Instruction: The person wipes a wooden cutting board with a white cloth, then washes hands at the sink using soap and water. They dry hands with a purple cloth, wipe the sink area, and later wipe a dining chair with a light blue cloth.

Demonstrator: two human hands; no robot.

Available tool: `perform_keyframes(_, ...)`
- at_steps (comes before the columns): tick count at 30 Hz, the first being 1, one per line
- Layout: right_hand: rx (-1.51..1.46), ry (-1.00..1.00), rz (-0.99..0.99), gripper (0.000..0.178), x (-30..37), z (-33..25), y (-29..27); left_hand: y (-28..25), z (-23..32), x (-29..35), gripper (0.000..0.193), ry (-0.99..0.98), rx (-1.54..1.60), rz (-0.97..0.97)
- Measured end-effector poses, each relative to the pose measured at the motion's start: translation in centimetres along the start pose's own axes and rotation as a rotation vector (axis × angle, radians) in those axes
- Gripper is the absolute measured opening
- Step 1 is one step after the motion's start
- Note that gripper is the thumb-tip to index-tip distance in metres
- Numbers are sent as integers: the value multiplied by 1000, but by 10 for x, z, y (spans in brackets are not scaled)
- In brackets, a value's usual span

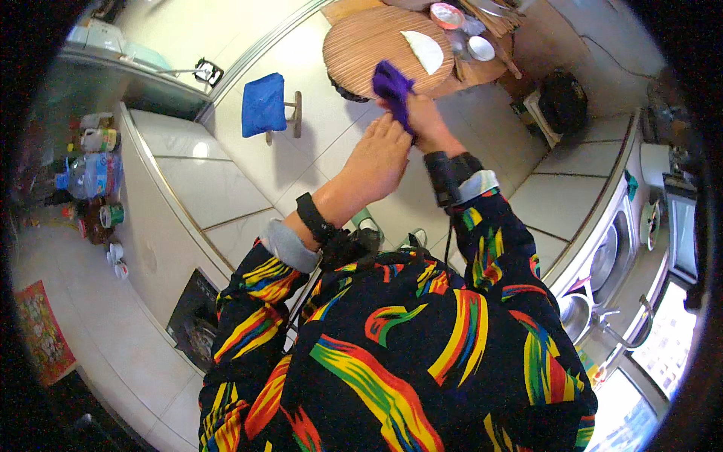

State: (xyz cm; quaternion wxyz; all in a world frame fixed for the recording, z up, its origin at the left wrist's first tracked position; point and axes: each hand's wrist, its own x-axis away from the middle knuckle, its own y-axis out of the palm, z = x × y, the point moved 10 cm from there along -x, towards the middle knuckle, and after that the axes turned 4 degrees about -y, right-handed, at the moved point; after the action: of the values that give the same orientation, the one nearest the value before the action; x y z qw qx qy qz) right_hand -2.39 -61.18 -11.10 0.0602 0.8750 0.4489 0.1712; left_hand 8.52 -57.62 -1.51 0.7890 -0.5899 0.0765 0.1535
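A bunched purple cloth (pixel 393 89) is between my two hands, in front of my body and above the tiled floor. My right hand (pixel 431 126) is closed around its lower part. The fingers of my left hand (pixel 379 154) are bent and pressed against the same cloth from the left, with the thumb side hidden. The upper end of the cloth sticks out loosely beyond my hands, near the edge of a round ribbed wooden board (pixel 361 45). A white half-round piece (pixel 423 51) lies on that board.
A stool with a blue cover (pixel 263 105) stands to the left on the floor. Beside the board are a red-rimmed bowl (pixel 446 16) and a white bowl (pixel 481 48). A counter with a metal sink (pixel 575 315) runs along the right; bottles (pixel 94 175) stand on the left counter.
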Motion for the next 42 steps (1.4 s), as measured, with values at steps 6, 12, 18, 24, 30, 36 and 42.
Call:
perform_keyframes(6,-656,-35,1,47,78,-48,-74,3,40,-41,52,-277,1786,-158)
perform_keyframes(12,-774,3,-32,29,140,-52,-79,87,81,-72,55,-613,2104,-203)
perform_keyframes(18,-557,-188,354,31,195,-56,-149,106,112,-85,42,-602,1708,-94)
perform_keyframes(24,176,-604,180,40,264,-105,-168,85,148,-113,37,-638,1713,139)
perform_keyframes(30,825,-945,528,27,302,-158,-215,110,282,-101,65,-416,2268,-431)
perform_keyframes(36,631,-842,826,23,319,-145,-284,85,360,-94,77,-89,2347,-975)
perform_keyframes(42,-312,-457,816,35,329,-91,-369,68,412,-74,87,21,2014,-950)
